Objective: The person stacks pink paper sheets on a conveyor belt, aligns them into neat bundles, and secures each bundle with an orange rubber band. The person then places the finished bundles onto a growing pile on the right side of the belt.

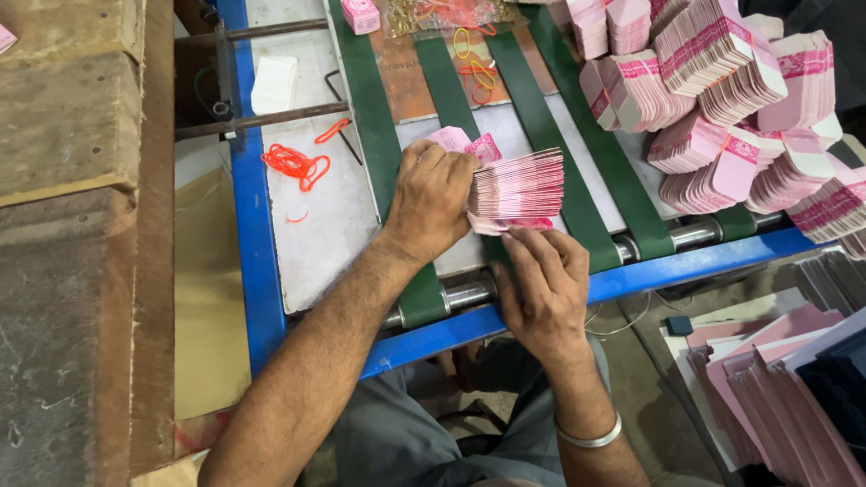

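Pink envelope stack (516,188) pinched between left hand (431,200) and right hand (541,284) grips.

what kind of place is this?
Likely a print-finishing or envelope-making workshop: green conveyor belts on a blue machine frame, piles of banded pink paper bundles, and both hands squaring one pink stack.

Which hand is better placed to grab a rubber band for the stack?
Probably left. The left hand sits nearer the orange bands; the right hand supports the pink stack from below.
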